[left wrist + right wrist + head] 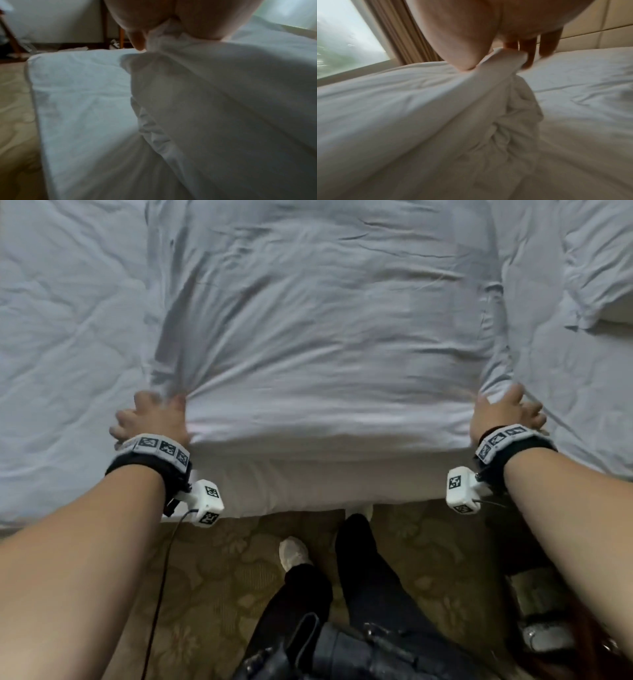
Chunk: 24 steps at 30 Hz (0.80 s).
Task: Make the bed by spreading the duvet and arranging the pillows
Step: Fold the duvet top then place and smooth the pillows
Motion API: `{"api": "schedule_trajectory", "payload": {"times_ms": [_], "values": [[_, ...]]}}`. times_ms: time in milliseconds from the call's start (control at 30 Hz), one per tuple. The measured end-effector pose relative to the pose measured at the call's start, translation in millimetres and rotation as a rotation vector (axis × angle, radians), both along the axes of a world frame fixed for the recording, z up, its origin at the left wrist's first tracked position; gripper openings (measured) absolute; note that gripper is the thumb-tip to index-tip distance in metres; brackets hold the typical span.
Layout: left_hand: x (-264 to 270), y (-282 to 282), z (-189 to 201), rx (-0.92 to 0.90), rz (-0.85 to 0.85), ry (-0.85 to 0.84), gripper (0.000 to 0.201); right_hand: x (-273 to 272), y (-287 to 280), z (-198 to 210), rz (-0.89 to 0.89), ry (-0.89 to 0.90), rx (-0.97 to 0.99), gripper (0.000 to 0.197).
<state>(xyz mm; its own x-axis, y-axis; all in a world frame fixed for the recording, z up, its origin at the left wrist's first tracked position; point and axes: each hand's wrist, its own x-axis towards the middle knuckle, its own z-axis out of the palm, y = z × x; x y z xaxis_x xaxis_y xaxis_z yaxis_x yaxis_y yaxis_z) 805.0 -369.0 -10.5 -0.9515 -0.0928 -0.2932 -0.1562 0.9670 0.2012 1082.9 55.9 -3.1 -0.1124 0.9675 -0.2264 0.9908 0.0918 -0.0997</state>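
Your left hand (154, 419), lower left of the head view, pinches a bunched corner of the wrinkled white fabric duvet (325, 337) | duvet spans frame centre, over the white-sheeted bed (61, 371) | your right hand (503, 414), right of centre, grips the opposite corner | white pillow (609, 278) at upper right edge.

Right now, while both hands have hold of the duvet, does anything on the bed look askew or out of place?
Yes. The duvet lies as a narrow bunched strip across the middle of the bed, gripped by the left hand and right hand; bare sheet shows on both sides. A pillow sits at the far right edge.
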Motion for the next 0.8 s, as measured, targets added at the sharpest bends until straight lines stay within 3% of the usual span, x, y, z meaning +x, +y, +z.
{"api": "schedule_trajectory", "payload": {"times_ms": [67, 133, 200, 233, 300, 400, 500, 667, 800], "values": [[12.1, 29.2, 17.4, 0.011, -0.03, 0.161, 0.067, -18.3, -20.4, 7.0, 0.16, 0.023, 0.129, 0.057], [31.2, 75.1, 38.7, 0.091, -0.272, 0.219, 0.071, -55.8, -52.1, 14.9, 0.395, 0.05, 0.105, 0.066], [49.2, 104.6, 36.1, 0.021, -0.541, 0.135, 0.067, -94.7, -88.9, 20.1, 0.657, 0.044, 0.055, 0.069], [54.3, 105.0, 28.4, -0.044, -0.597, 0.06, 0.066, -106.3, -101.8, 19.8, 0.776, 0.02, 0.033, 0.069], [49.7, 80.0, 11.5, -0.167, -0.54, -0.133, 0.066, -103.5, -105.2, 7.3, 0.892, -0.096, -0.067, 0.066], [30.5, 38.6, 12.4, -0.245, -0.418, -0.313, 0.067, -64.6, -73.0, 0.9, 0.773, -0.296, -0.186, 0.066], [17.8, 40.2, 52.6, -0.088, -0.372, -0.29, 0.074, -49.7, -57.0, 36.3, 0.617, -0.312, -0.24, 0.069], [9.6, 98.3, 154.7, 0.391, -0.352, -0.173, 0.065, -49.4, -44.8, 138.2, 0.591, -0.103, -0.178, 0.072], [4.4, 141.3, 240.7, 0.646, -0.391, -0.091, 0.053, -41.5, -19.5, 229.9, 0.548, 0.201, -0.204, 0.079]]}}
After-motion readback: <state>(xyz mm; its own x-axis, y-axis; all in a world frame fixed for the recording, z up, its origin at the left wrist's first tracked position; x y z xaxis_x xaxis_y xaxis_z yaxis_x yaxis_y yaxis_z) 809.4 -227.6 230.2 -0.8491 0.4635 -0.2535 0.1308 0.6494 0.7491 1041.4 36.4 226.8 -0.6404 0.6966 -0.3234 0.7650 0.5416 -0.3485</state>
